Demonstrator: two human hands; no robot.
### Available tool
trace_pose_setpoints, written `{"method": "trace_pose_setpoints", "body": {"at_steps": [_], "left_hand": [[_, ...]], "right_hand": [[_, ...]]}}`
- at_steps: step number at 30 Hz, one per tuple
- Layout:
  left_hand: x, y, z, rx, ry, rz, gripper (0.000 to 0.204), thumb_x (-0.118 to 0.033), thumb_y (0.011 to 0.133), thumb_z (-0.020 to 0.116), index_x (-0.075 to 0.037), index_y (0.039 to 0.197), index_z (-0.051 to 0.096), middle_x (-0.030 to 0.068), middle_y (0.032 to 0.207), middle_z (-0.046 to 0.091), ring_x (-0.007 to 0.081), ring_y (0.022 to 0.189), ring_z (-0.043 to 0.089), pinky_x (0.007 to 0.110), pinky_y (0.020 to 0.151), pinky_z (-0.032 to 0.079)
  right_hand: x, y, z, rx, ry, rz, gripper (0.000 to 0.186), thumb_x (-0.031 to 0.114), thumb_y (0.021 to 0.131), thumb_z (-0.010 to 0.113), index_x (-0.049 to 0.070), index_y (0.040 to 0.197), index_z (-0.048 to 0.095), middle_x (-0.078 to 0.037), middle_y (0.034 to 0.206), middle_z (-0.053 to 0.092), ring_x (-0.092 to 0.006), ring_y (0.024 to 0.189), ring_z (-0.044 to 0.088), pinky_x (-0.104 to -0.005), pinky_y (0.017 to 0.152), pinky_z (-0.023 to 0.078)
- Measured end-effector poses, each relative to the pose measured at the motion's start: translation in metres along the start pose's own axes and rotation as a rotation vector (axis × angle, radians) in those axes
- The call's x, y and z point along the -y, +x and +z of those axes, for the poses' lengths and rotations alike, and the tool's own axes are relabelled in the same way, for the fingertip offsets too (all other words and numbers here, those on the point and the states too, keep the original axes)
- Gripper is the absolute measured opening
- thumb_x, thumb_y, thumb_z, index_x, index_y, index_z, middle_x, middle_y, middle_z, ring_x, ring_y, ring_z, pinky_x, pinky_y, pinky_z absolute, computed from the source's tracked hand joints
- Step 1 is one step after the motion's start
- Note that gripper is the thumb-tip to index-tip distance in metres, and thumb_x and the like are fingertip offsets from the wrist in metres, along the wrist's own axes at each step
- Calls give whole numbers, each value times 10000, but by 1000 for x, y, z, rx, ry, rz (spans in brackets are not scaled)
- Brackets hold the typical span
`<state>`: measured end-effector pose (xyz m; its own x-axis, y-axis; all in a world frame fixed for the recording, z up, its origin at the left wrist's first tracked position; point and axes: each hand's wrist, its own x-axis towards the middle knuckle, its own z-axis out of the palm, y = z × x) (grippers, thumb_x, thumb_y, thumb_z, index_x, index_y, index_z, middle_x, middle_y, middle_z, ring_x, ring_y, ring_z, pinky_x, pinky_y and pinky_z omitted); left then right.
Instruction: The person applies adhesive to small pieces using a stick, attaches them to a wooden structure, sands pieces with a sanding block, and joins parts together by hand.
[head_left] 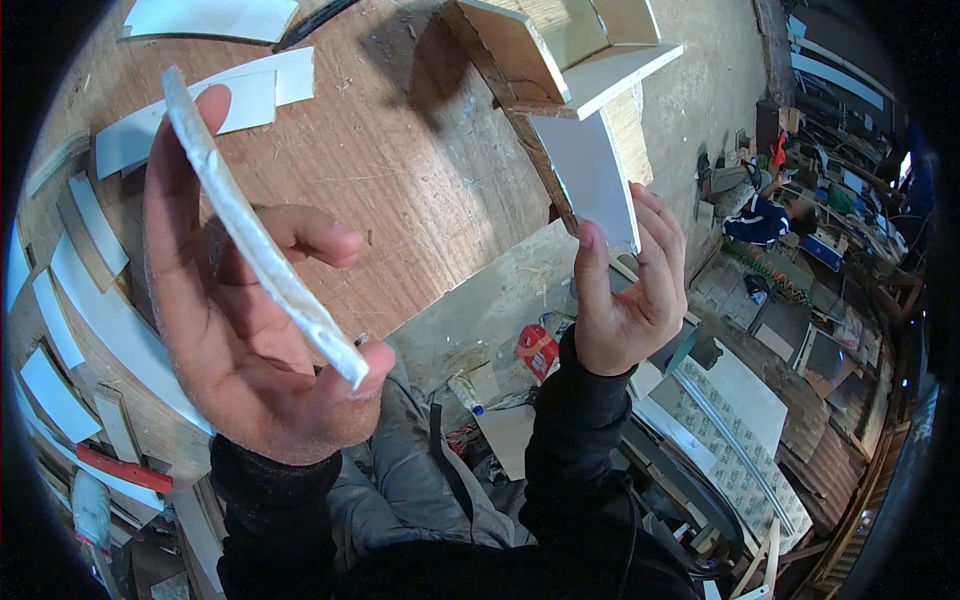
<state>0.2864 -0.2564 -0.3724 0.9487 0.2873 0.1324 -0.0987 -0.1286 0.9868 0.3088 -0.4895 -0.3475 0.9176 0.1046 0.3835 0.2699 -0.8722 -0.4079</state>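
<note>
Holding pale strip point(249, 230), long axis slanting down-right

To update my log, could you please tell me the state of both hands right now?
Left hand: holding a thin pale strip edge-on.
Right hand: holding the wooden assembly by its white panel.

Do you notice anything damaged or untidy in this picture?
Yes, mildly. The strip in the left hand has a lumpy, uneven edge with whitish smears, perhaps glue, where one might expect a smooth one. A red packet also lies among clutter on the floor, which looks untidy.
</note>
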Motion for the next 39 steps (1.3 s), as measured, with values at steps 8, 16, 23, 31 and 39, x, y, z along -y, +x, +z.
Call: {"method": "trace_pose_setpoints", "body": {"at_steps": [8,16,23,31,39], "left_hand": [[-1,1,-2,43,10,10,1014,-575,857,577,107,1465,138,279,1492,266,176,865,580,317,795,501],[-3,1,-3,50,5,1,1015,-574,869,572,119,1460,125,304,1495,241,183,869,579,338,829,494],[-2,2,-4,71,18,19,993,-557,876,565,110,1464,121,306,1496,236,187,864,578,325,807,502],[4,3,-4,73,19,68,994,-584,874,564,103,1463,152,307,1493,243,179,872,590,299,773,507],[0,3,-2,52,31,52,1017,-598,873,556,127,1452,142,312,1490,245,176,872,589,296,754,513]], "right_hand": [[0,-1,1,-20,-20,6,235,48,700,798,41,922,724,-83,985,712,-295,1066,625,-396,934,472],[4,-2,4,-39,-32,40,232,41,695,798,33,917,732,-88,977,715,-298,1072,628,-396,941,471],[5,-2,5,-44,-42,55,231,42,694,797,32,915,732,-85,977,716,-299,1067,632,-398,939,473],[5,-2,6,-45,-51,36,226,38,694,792,30,911,731,-90,970,717,-304,1075,632,-399,940,474],[6,-2,5,-45,-43,49,226,31,694,789,25,912,730,-94,969,716,-302,1077,631,-399,942,472]]}}
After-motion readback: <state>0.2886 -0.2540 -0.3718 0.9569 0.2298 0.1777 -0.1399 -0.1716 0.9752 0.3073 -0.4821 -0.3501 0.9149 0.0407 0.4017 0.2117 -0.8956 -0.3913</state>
